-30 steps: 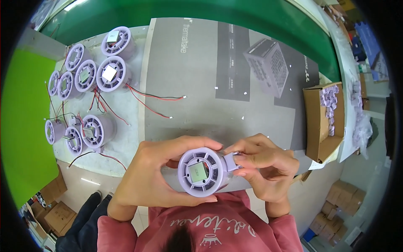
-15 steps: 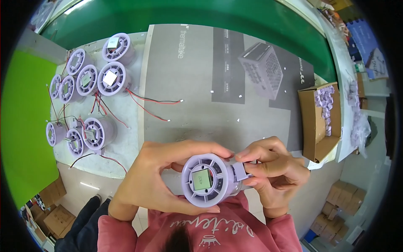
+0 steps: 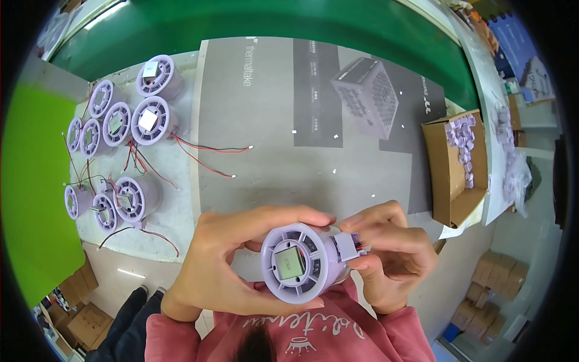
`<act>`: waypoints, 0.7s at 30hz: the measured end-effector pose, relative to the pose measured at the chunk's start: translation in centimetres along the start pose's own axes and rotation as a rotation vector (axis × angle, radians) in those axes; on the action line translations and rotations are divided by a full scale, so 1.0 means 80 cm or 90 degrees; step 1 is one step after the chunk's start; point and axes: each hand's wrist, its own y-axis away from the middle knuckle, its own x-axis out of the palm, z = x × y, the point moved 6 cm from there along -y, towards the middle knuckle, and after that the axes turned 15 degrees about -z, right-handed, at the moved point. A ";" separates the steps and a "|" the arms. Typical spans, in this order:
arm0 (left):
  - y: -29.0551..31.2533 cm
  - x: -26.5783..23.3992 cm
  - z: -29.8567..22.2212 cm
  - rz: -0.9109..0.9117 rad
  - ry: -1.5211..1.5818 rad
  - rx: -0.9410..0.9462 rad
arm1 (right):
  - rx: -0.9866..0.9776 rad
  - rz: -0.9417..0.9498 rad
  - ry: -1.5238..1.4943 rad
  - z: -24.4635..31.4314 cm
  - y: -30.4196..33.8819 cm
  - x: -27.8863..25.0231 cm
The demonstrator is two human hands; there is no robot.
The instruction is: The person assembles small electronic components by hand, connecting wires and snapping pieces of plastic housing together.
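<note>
My left hand (image 3: 220,259) is wrapped round a lilac cylindrical fan or motor housing (image 3: 329,268), thumb below and fingers above. Its spoked round face is turned up toward me, with a green square label (image 3: 290,263) at the centre. From the housing's right side juts a small lilac block-like cover (image 3: 345,247), with dark and red wires (image 3: 360,246) at its outer end. The fingers and thumb of my right hand (image 3: 398,253) close in around that end of the cover. Whether they pinch the wires or the cover's edge is partly hidden.
Several similar lilac housings (image 3: 154,122) with red and black leads (image 3: 211,148) stand on the table at left. A grey printed mat (image 3: 259,175) covers the middle, with small white bits scattered on it. At right sits an open cardboard box (image 3: 443,175) holding small lilac parts (image 3: 463,139).
The housing has tilted slightly, showing more of its side. My right fingers have shifted at the cover, and the wires at its end now show more. The whole view has moved a little.
</note>
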 end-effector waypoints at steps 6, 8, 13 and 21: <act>0.001 0.002 -0.007 -0.001 -0.006 0.025 | -0.209 0.086 0.081 0.020 -0.002 0.004; 0.001 0.002 -0.008 0.000 -0.017 0.033 | -0.216 0.097 0.104 0.022 -0.003 0.004; -0.003 0.001 -0.016 -0.012 -0.071 0.144 | -0.243 0.122 0.141 0.026 0.001 0.005; -0.013 0.005 -0.018 0.001 -0.110 0.166 | -0.217 0.090 0.057 0.006 0.001 0.000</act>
